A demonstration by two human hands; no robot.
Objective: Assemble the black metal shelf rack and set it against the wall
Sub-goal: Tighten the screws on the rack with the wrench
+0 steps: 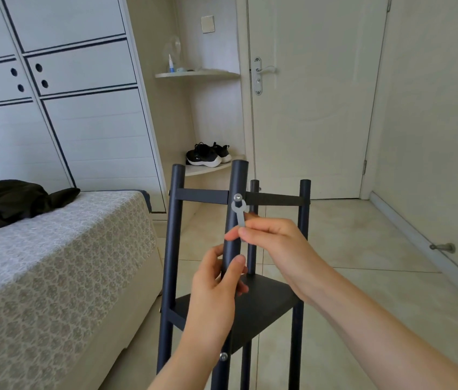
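We stand over the black metal shelf rack [264,308], which is upright on the tiled floor [348,291] just right of the bed [53,263], with the shut door [315,108] beyond it. Four round posts rise around a dark shelf panel [267,299], and flat crossbars [202,196] join the post tops. Our right hand [275,243] pinches a small flat grey wrench [240,215] by its lower end between thumb and forefinger. The tool points up from the fingertips [243,234], and its open head sits just under the silver bolt [238,196] on the front post [234,237], near where the crossbar meets it. We cannot tell whether the head is seated on the bolt. The other fingers of that hand are loosely curled behind the post. Our left hand [216,288] is lower down and grips the same post above the shelf panel, the thumb lying across its front and the fingers wrapped round its left side. A second bolt [223,356] shows lower on the post. A dark garment [14,201] lies on the bed, and black sneakers [208,156] sit on a far corner shelf.
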